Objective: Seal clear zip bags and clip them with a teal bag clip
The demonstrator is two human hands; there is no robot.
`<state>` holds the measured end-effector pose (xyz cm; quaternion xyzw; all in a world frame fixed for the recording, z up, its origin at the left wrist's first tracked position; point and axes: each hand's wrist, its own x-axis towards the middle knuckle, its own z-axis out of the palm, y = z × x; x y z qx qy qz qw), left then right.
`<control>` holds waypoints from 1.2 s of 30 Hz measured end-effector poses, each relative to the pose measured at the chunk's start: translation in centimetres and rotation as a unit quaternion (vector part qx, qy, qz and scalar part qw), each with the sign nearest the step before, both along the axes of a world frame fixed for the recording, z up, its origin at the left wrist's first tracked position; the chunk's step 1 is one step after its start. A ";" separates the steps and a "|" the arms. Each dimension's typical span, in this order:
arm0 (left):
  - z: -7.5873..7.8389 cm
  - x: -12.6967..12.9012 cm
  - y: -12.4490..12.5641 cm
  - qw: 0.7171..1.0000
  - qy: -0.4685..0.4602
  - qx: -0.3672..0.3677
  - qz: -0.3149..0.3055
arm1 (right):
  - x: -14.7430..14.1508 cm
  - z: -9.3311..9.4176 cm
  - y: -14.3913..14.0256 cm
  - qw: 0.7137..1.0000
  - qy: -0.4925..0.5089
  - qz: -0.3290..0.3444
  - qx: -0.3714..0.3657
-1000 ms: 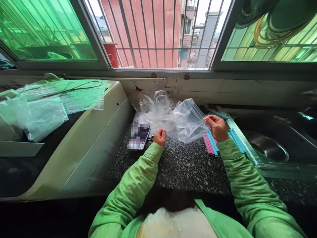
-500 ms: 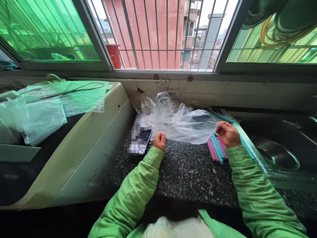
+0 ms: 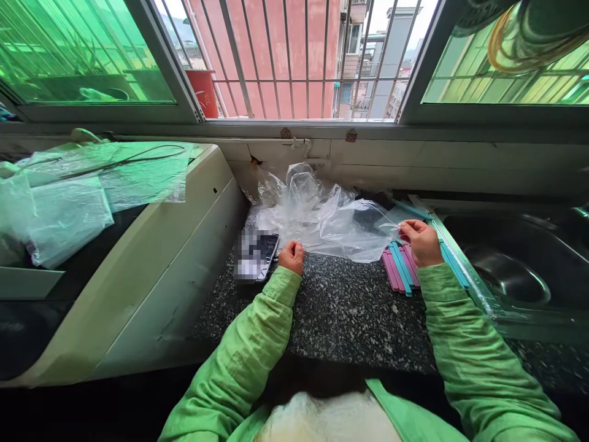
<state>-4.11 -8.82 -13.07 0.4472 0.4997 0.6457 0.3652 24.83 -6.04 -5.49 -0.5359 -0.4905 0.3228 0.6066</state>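
Note:
A crumpled clear plastic bag (image 3: 340, 230) lies spread across the speckled dark counter in front of me. My right hand (image 3: 422, 242) pinches its right corner between thumb and fingertips, lifted a little off the counter. At the bag's front left edge, my left hand (image 3: 291, 256) is closed in a fist with the plastic gathered at the fingers. Just left of that fist lies a phone (image 3: 265, 255), partly blurred out. Several pink and teal sealing clips (image 3: 401, 270) lie side by side beneath and beside my right hand.
On the right is a steel sink (image 3: 501, 264) with a raised rim. A cream-coloured appliance (image 3: 184, 245) stands at the left, with plastic bags (image 3: 69, 209) on top. More teal strips (image 3: 453, 264) lie along the sink edge. A barred window (image 3: 294, 80) is behind the counter.
The view has tilted slightly downward. My right hand has come a little to the left with the bag's corner, and that side of the bag hangs slightly slacker. My left hand stays closed.

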 end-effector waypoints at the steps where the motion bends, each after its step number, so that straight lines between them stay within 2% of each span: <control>1: 0.2 0.0 -0.1 1.000 -0.007 0.002 0.006 | -0.3 0.1 -0.4 0.996 -0.073 -0.040 0.037; 2: 0.4 0.1 -0.1 1.000 -0.013 0.004 0.013 | -0.7 0.3 -1.0 0.980 -0.159 -0.076 0.091; 4: 0.8 0.1 -0.3 0.999 -0.022 0.008 0.025 | -1.8 0.8 -2.8 0.922 -0.289 -0.120 0.230; 5: 1.0 0.2 -0.3 0.999 -0.025 0.010 0.028 | -2.3 1.1 -3.8 0.889 -0.330 -0.113 0.297; 7: 1.2 0.2 -0.4 0.999 -0.032 0.008 0.029 | -3.3 1.3 -5.8 0.828 -0.387 -0.056 0.403; 9: 1.2 0.2 -0.5 0.999 -0.035 0.003 0.027 | -4.1 1.1 -7.4 0.777 -0.428 0.007 0.462; 11: 1.0 0.1 -0.4 0.999 -0.024 -0.002 0.028 | -4.5 0.7 -8.2 0.761 -0.453 0.019 0.465; 15: 0.7 -0.2 -0.4 0.999 0.030 0.001 0.045 | -4.8 0.3 -8.1 0.774 -0.453 0.006 0.443; 24: 0.6 -0.3 -0.5 0.996 0.076 0.007 0.054 | -5.1 0.6 -8.2 0.804 -0.424 0.059 0.413; 32: 0.6 -0.3 -0.8 0.995 0.092 0.013 0.043 | -3.9 0.5 -8.2 0.820 -0.400 0.018 0.409; 36: 1.1 -0.1 -1.0 0.998 0.065 0.018 0.009 | -3.5 0.2 -8.0 0.822 -0.386 0.010 0.418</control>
